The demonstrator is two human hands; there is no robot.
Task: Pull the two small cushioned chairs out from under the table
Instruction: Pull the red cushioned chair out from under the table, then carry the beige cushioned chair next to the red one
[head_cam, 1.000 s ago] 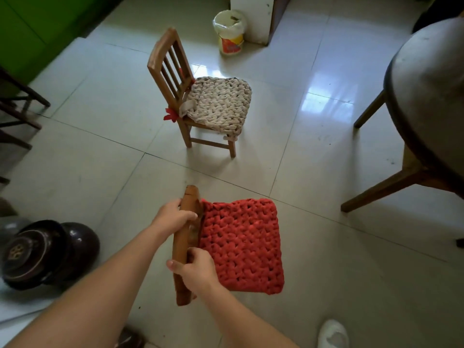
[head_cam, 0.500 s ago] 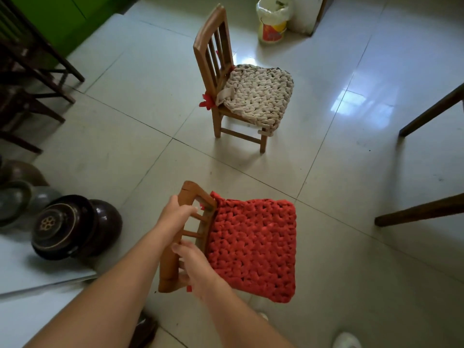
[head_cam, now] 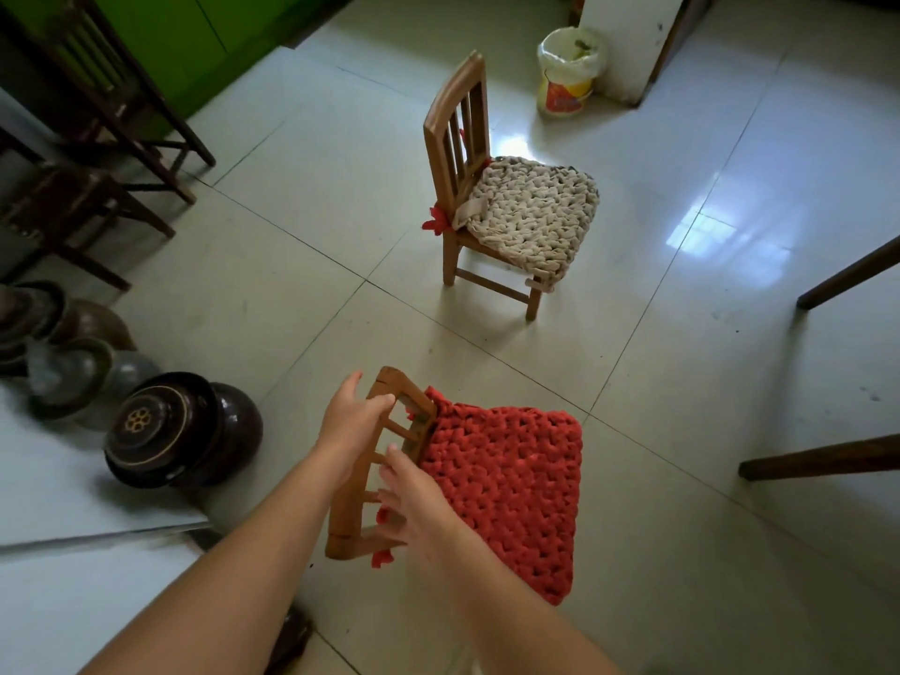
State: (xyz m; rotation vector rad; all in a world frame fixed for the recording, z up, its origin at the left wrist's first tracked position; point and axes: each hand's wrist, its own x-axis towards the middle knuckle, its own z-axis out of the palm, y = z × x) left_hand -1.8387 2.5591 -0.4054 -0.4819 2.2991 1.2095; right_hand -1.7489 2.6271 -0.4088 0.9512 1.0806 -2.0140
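A small wooden chair with a red knitted cushion stands on the tiled floor right below me, its backrest toward me. My left hand lies against the far end of the top rail with its fingers lifted and apart. Over the backrest slats hovers my right hand, fingers spread, gripping nothing. The second small chair with a beige knitted cushion stands apart on open floor farther away, with a red tie at its backrest.
Two dark table legs come in from the right edge. Dark lidded pots and bowls sit on the floor at left. Dark tall chairs stand at far left. A lined bucket stands by a white pillar.
Both hands were closed around the red-cushioned chair's top rail; now their fingers have come apart. The view has turned, so the table top is out of frame.
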